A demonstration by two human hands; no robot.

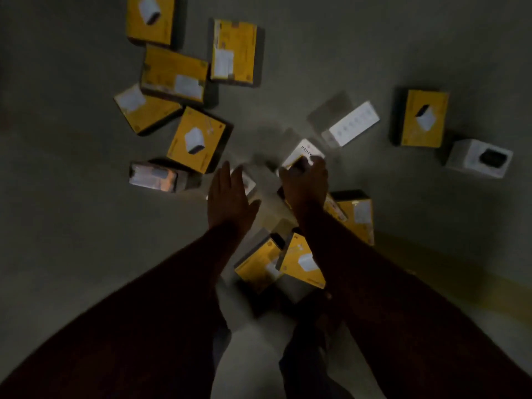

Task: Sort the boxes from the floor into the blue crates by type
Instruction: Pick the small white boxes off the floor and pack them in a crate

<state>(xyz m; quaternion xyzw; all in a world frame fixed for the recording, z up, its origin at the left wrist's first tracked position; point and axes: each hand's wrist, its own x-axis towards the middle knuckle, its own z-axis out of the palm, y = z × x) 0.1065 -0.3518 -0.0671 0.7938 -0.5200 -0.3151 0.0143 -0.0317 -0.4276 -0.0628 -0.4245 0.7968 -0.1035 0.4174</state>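
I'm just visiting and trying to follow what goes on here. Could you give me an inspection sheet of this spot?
Surface: grey floor, dimly lit.
Job's things: yellow boxes scattered widely; a few white boxes; blue crates not in view.
Clutter: nothing seen.
Hands: right hand grips a small white box; left hand open, fingers spread above the floor, holding nothing.
Cables: nothing seen.
Surroundings: yellow stripe on the floor at right; picture blurred.

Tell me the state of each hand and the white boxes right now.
Right hand: gripping the white lettered box, which is tilted.
Left hand: open, holding nothing.
Long white box: lying untouched on the floor.
White box with dark picture: on the floor, untouched.
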